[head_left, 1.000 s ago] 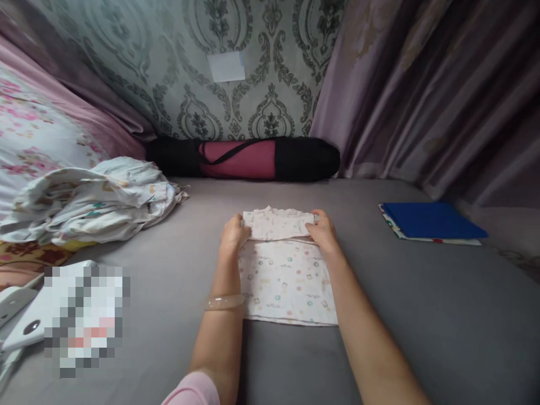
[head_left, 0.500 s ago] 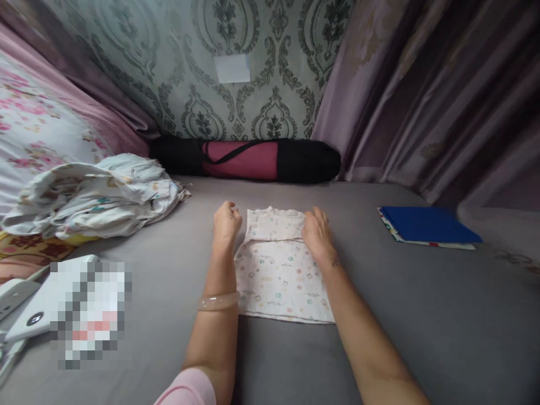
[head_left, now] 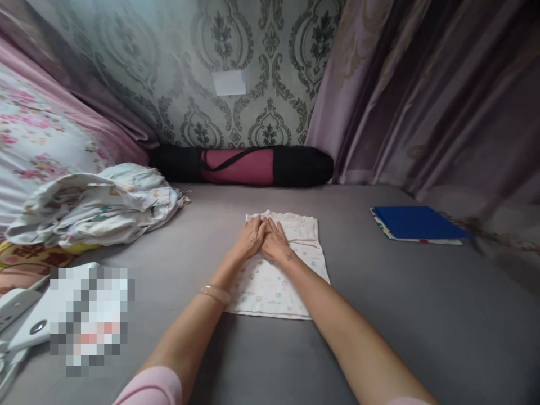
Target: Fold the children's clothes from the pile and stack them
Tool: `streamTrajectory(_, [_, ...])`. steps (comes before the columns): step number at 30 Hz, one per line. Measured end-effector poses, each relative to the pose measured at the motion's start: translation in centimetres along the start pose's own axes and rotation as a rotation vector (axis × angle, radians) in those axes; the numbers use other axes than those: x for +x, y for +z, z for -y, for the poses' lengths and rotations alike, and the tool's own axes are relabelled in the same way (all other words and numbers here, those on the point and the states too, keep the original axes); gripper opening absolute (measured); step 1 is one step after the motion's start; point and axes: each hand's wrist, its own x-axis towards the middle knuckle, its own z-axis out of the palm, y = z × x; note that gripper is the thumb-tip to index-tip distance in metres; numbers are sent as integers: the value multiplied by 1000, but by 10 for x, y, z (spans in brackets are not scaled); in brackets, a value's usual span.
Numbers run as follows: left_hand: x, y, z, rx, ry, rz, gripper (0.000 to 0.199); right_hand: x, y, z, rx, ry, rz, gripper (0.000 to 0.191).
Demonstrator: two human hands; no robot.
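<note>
A white garment [head_left: 270, 289] with small pastel prints lies flat on the grey bed sheet [head_left: 270, 360], its far end folded over into a band. My left hand [head_left: 252, 236] rests palm down on the left part of that band, fingers stretched out. Beside it, touching, my right hand [head_left: 273, 239] also lies flat on the cloth with fingers extended. Neither hand grips anything. The forearms and hands cover part of the fold.
To the left are a crumpled printed cloth [head_left: 97, 202], a white device [head_left: 37, 329] and a power strip [head_left: 17, 306]. A black-and-maroon long bag [head_left: 238, 166] lies along the wall. A blue folded item [head_left: 417, 222] sits at the right.
Both hands have come inward from the garment's sides and now lie together flat on the folded band. My left fingers, curled before, are stretched out. The view has shifted slightly.
</note>
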Motion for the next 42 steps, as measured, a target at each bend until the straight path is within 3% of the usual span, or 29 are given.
streamTrajectory(5, [-4, -2, 3, 118, -12, 85, 55, -1, -1, -6, 53, 9, 14, 65])
streamTrajectory(12, [-10, -2, 1, 274, -25, 50, 56, -16, 3, -43, 39, 125, -89, 66])
streamTrajectory(23, [-9, 0, 4, 273, -57, 66, 69, -40, -4, -79, -39, 243, -110, 68])
streamTrajectory(32, [-5, 4, 8, 245, -67, 48, 74, -56, -3, -92, -22, 364, -199, 76])
streamTrajectory(36, [1, 0, 17, 195, -70, 105, 72, -58, -12, -96, 1, 405, -155, 77])
streamTrajectory(38, [0, -5, 20, 183, -70, 117, 71, -56, -22, -99, -9, 356, -160, 71])
streamTrajectory(42, [-25, -17, 12, 227, 9, 102, 67, -43, -43, -107, -82, 11, -199, 58])
